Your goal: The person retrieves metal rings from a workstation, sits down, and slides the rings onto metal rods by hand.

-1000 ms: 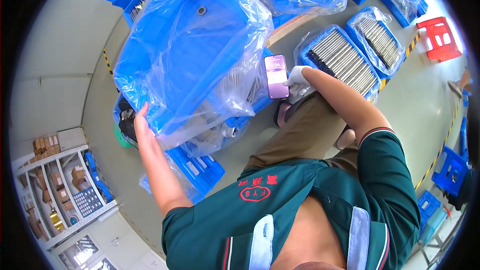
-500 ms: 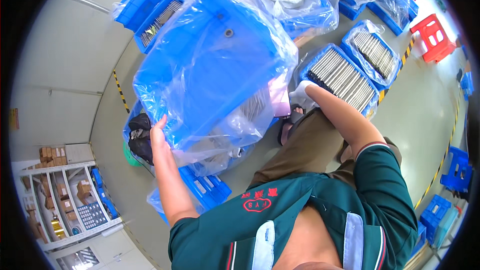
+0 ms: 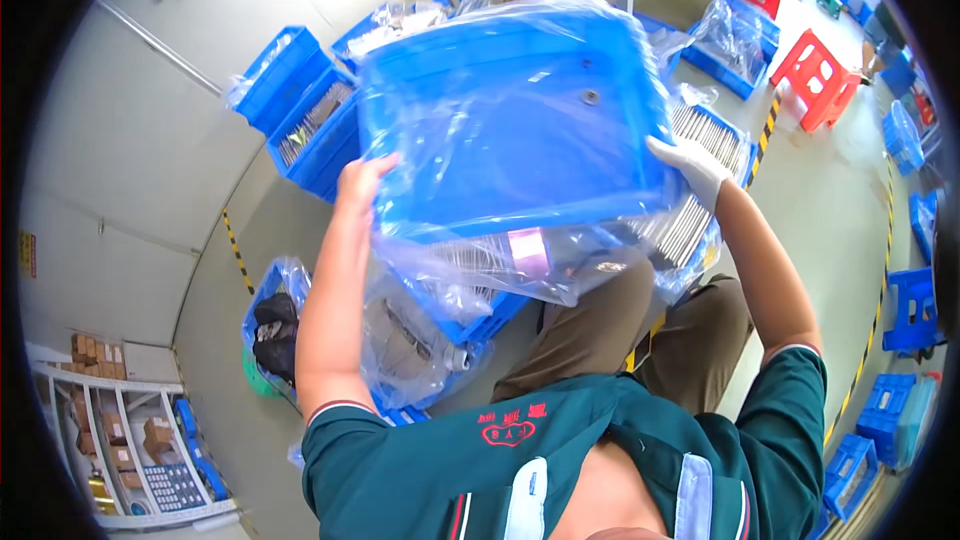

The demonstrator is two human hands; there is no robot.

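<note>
A large blue plastic bin [image 3: 500, 150], with a clear plastic bag [image 3: 590, 270] around it, is held up in front of me. No contents show inside it. My left hand [image 3: 362, 188] is bare and closed on the left side of the bin. My right hand [image 3: 692, 168], in a white glove, grips the opposite side. Below the bin, thin metal rods [image 3: 470, 262] and a pink sheet [image 3: 528, 252] show partly through the bag. More rods [image 3: 700, 130] lie in a bin at the right, partly hidden by my hand.
At the left stand blue bins, one with thin rods [image 3: 305, 132], another with dark items [image 3: 275, 335]. A bagged bin [image 3: 735, 35] and red stools [image 3: 815, 80] are at the far right. A shelf rack [image 3: 130, 440] stands low left. Striped tape [image 3: 765, 135] marks the floor.
The bin has swung from tilted to nearly level and shifted right. My right hand has come up from beside the rod bin to the bin's right side.
</note>
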